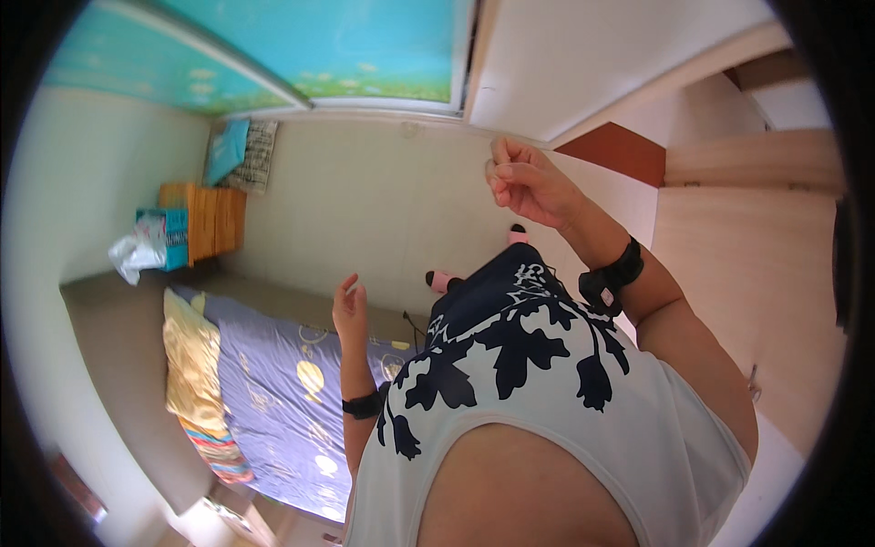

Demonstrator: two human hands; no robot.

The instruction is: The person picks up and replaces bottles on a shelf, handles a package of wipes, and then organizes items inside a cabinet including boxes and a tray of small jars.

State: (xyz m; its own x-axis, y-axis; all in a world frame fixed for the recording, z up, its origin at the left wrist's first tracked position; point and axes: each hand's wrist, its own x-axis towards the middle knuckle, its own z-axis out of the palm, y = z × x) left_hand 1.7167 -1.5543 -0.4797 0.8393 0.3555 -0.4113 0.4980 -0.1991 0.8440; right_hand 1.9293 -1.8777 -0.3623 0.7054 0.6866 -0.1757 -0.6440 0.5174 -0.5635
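My right hand [530, 179] is raised ahead of my body over the floor [355, 205], near the lower corner of a white wall panel. Its fingers are curled in with the tips close together, and I see nothing between them. My left hand [351, 305] hangs beside the bed, its fingers loosely bent and apart, holding nothing. Beneath that arm lies a purple-blue bed cover [280, 383] with yellow and white fish prints. Both forearms carry black straps, and a small device [601, 292] sits on the right one.
A wooden drawer cabinet [212, 222] stands beyond the bed, with a blue box [176, 239] and a plastic bag [137, 254] on top. Sliding panels [383, 48] line the far side. Pillows [191, 362] lie along the bed's edge. To my right is a pale wooden door [724, 273].
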